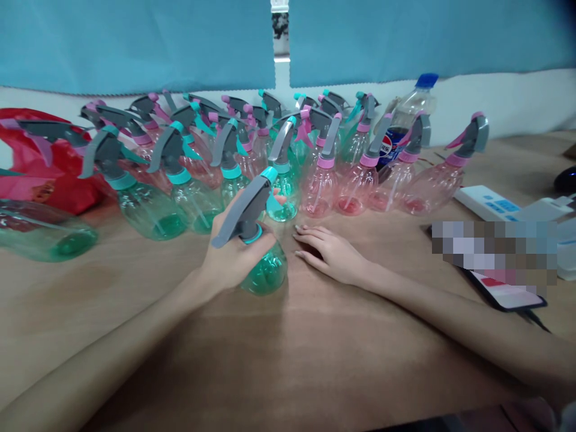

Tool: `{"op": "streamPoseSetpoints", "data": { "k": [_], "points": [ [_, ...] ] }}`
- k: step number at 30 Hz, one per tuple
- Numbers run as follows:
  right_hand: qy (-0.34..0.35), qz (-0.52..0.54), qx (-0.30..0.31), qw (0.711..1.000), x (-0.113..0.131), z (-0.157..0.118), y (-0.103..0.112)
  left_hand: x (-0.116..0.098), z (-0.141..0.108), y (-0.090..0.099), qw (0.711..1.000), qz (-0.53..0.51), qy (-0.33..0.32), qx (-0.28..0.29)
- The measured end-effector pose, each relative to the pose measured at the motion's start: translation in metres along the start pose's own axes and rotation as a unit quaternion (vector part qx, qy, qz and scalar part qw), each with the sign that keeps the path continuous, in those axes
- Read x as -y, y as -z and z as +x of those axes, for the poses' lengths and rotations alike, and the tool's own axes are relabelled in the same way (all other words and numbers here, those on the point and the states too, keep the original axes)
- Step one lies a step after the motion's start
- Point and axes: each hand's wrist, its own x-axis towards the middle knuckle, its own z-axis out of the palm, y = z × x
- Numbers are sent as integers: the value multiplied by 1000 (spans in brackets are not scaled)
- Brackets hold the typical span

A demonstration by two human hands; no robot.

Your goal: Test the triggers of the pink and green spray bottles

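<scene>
My left hand (234,255) is wrapped round the neck of a green spray bottle (266,271) with a grey and teal trigger head. The bottle's base is at the tabletop, and I cannot tell if it touches. To its right my right hand (333,255) rests on the wooden table (288,360), fingers stretched out, holding nothing. Just behind the hands stand more spray bottles: a green one (284,195) with a teal collar and a pink one (318,195) with a pink collar. Several others, green on the left and pink on the right, crowd in rows behind.
A red bag (76,180) lies at the far left, beside a green bottle (49,234) lying tilted. A cola bottle (407,120) with a blue cap stands at the back right. A partly blurred phone (513,294) and a white power strip (483,201) lie at right.
</scene>
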Motion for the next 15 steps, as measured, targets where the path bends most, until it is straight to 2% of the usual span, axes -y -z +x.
{"op": "streamPoseSetpoints", "data": {
  "k": [7, 15],
  "points": [
    [4, -1, -2, 1000, 0, 0, 0, 13, -3, -4, 999, 2, 10, -43],
    [3, 2, -3, 1000, -1, 0, -1, 5, -2, -4, 999, -20, 9, -35]
  ]
}}
